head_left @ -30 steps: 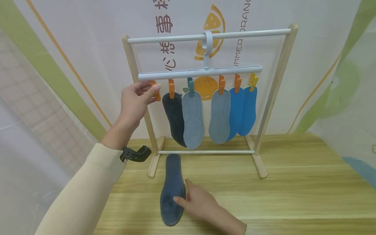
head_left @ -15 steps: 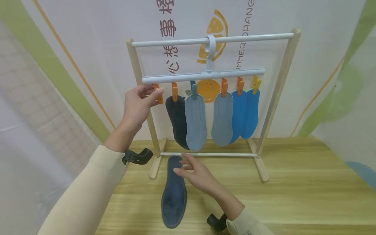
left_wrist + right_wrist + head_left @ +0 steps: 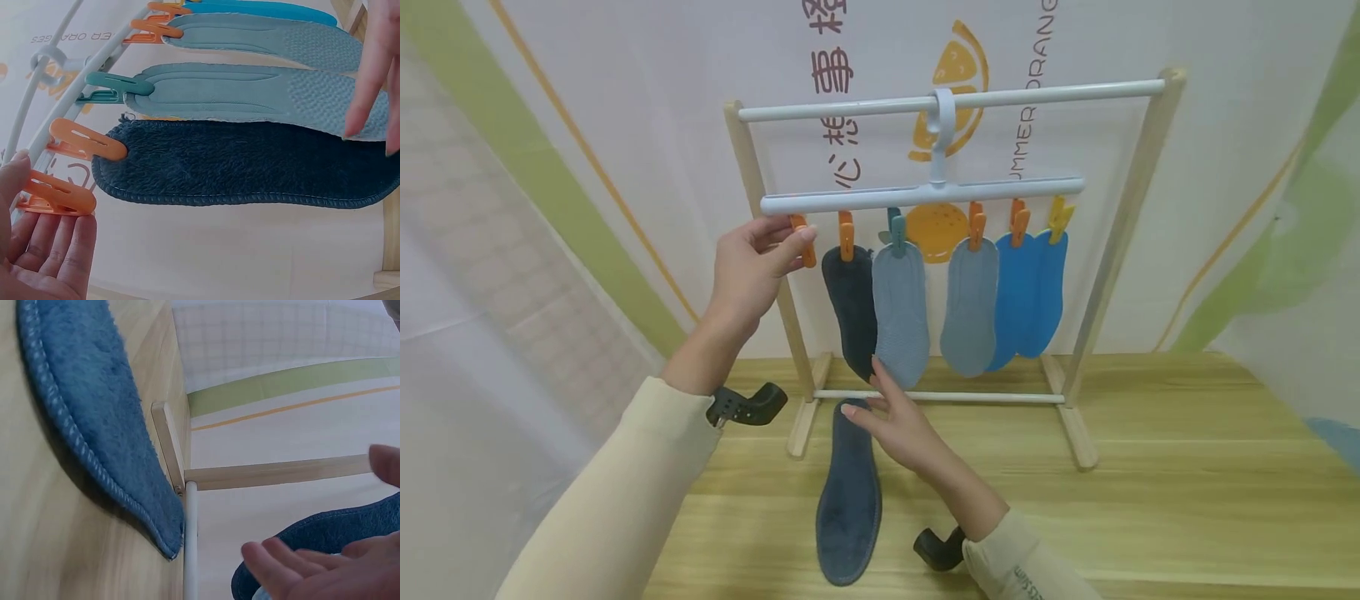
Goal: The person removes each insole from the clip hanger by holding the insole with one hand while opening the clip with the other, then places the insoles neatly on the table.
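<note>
In the head view my left hand [image 3: 752,262] pinches the leftmost orange clothespin [image 3: 803,242] under the white hanger bar [image 3: 850,200]; no insole hangs from it. My right hand [image 3: 906,425] has its fingers spread over the narrow end of a dark blue fuzzy insole [image 3: 848,517] lying on the table. The right wrist view shows these fingers apart from that insole [image 3: 94,381]. Beside the left hand, a second dark insole [image 3: 244,162] hangs from an orange clothespin [image 3: 87,139]. A grey-blue insole [image 3: 901,317] in a teal clothespin [image 3: 897,233] hangs alongside.
Farther right hang another grey-blue insole [image 3: 970,317] and bright blue insoles [image 3: 1043,292], held by orange clothespins and a yellow clothespin [image 3: 1060,218]. A wooden stand [image 3: 1127,233] with white rods carries the hanger. A printed curtain [image 3: 647,100] covers the back.
My right hand has left the wide part of the lying insole and moved up to its narrow end. My left hand keeps its pinch on the clothespin. The view has shifted slightly.
</note>
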Tool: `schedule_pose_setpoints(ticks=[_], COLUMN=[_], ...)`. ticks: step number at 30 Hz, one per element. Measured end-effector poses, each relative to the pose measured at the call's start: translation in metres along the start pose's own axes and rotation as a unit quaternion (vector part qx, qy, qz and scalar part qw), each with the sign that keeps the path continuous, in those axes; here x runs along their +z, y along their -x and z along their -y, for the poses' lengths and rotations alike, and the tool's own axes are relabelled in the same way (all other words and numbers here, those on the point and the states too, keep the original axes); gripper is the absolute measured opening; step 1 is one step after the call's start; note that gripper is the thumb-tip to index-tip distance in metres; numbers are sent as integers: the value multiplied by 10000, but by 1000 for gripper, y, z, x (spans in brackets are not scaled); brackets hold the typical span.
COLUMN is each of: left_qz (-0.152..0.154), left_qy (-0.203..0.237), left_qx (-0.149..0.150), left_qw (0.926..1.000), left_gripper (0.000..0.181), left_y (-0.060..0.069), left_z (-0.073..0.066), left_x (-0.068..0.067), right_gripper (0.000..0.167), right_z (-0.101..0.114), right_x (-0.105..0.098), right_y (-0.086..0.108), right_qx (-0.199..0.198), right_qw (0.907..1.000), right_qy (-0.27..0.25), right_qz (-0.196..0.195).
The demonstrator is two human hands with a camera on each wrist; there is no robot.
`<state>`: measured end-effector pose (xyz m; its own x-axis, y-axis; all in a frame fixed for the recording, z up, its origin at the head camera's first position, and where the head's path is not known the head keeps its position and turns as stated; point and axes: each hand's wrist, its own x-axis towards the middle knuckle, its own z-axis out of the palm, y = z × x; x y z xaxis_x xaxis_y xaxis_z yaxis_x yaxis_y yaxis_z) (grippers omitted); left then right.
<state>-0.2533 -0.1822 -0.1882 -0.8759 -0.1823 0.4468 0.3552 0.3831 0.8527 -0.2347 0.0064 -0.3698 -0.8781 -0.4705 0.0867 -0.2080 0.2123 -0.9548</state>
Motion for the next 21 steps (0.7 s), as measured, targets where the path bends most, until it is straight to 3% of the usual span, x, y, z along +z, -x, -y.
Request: schedule_pose_setpoints(ticks=[15, 21], left_qz=[64, 65], left_qy=[48, 38], left_qx=[-77, -123], left_qw=[9999, 9999], left_gripper=[50, 49], left_y=[3, 5], left_z=[5, 2], left_x=[-4, -3], right_gripper=[92, 92], right_z=[-11, -18], right_x=[-16, -27], right_y=[-11, -18], right_qx=[431, 585], right_qw=[9967, 9950], right_qy=[-99, -178], right_qz=[-687, -788])
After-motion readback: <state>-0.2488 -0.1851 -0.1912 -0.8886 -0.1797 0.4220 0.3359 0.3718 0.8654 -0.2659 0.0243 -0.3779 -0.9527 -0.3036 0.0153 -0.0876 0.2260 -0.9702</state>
